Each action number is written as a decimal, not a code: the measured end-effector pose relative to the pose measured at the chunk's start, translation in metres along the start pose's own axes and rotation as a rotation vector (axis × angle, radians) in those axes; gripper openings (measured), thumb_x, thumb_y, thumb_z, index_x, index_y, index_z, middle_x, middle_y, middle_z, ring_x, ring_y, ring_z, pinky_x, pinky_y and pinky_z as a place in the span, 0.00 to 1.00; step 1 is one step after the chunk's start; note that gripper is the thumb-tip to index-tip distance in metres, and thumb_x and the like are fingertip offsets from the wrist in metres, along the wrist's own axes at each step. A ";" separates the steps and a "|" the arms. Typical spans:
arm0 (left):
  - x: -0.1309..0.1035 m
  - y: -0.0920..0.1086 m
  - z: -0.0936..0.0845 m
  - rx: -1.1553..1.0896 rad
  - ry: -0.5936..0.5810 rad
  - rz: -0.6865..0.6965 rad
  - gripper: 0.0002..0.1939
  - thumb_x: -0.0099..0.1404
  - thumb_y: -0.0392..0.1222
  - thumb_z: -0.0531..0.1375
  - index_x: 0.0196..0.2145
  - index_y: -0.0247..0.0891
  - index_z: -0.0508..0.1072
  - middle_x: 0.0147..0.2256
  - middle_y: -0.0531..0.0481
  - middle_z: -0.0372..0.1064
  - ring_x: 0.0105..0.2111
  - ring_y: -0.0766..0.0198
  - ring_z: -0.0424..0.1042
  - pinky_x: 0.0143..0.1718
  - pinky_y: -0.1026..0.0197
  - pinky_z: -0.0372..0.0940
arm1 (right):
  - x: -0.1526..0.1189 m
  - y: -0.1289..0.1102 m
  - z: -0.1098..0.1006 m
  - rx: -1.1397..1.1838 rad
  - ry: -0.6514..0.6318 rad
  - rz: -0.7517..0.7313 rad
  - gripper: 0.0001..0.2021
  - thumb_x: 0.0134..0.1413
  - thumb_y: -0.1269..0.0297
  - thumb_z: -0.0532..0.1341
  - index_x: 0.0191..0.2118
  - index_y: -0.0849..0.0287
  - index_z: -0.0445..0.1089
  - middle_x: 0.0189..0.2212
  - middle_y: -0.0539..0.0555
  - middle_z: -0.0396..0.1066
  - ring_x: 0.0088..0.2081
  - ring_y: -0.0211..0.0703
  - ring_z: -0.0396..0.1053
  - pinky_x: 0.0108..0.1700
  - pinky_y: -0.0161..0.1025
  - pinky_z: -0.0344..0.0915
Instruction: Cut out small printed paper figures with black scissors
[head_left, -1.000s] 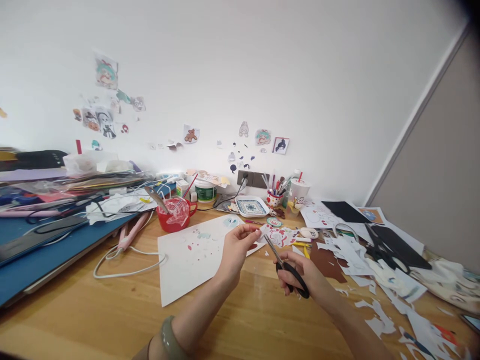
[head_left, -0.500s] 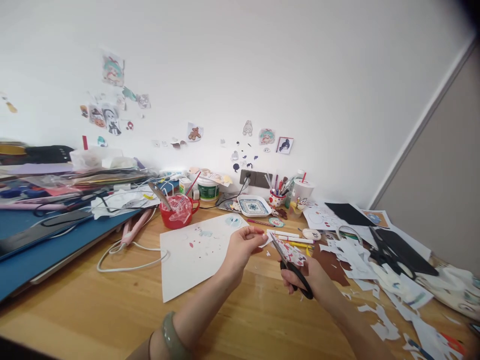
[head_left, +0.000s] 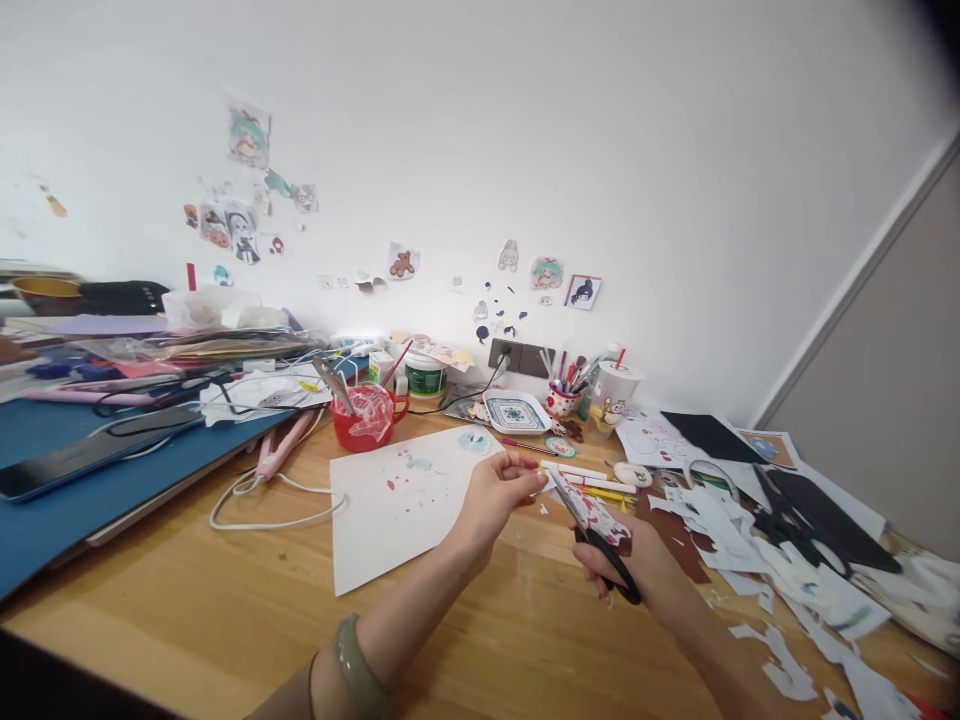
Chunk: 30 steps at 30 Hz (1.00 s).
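Scissors (head_left: 592, 535) are held in the right hand (head_left: 639, 552); the left hand (head_left: 495, 502) pinches red-and-white paper (head_left: 598, 512). Paper scraps (head_left: 731, 530) lie toward the surface's (head_left: 517, 640) right edge.

The scissors (head_left: 587, 530) in the right hand (head_left: 626, 552) hid part of the red-patterned paper (head_left: 600, 512), the white scrap (head_left: 550, 484) in the left hand (head_left: 501, 494) was too small to make out, and the view's edges cut off a blurred pale bundle (head_left: 921, 592) at the right and, nearer, a red thing (head_left: 926, 705).
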<state>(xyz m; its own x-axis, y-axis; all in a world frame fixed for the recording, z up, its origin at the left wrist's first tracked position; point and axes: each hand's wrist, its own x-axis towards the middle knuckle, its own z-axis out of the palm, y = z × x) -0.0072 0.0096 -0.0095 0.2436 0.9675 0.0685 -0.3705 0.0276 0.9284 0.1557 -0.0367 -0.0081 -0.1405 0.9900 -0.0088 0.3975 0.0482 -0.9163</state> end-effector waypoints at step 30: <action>0.007 -0.017 -0.005 0.066 -0.023 -0.221 0.17 0.39 0.41 0.66 0.28 0.34 0.69 0.28 0.47 0.70 0.30 0.65 0.67 0.30 0.64 0.58 | -0.001 -0.004 -0.004 -0.166 -0.024 0.131 0.12 0.42 0.60 0.59 0.16 0.58 0.59 0.09 0.45 0.61 0.12 0.31 0.58 0.14 0.29 0.52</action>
<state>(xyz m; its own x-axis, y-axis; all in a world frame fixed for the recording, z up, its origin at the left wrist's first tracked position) -0.0042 0.0174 -0.0263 0.3329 0.9338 -0.1312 -0.2465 0.2205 0.9437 0.1574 -0.0379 -0.0028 -0.0983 0.9860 -0.1344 0.5577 -0.0572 -0.8281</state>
